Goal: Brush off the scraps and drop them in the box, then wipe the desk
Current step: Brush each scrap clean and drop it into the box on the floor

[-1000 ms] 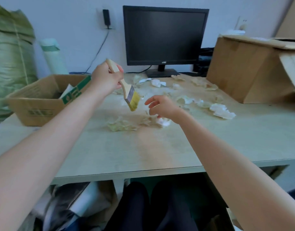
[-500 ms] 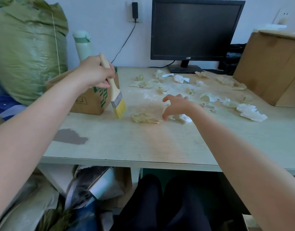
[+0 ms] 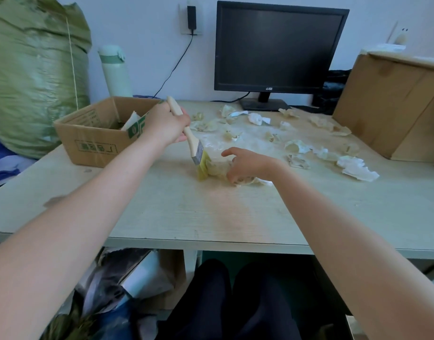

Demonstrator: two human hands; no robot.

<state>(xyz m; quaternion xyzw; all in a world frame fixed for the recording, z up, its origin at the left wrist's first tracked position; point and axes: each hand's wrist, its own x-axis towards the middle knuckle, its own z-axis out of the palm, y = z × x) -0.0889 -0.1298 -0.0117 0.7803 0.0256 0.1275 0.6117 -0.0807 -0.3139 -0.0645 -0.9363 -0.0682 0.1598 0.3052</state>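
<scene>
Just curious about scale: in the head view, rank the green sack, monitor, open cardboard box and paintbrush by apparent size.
Green sack and monitor: too alike to rank, sack cropped by frame.
Open cardboard box.
Paintbrush.

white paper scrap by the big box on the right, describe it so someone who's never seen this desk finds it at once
Find the tall cardboard box at the right end of the desk. Close to its near corner lies a crumpled scrap, the rightmost of the scatter. It is bright white and larger than the yellowish scraps beside it.
</scene>
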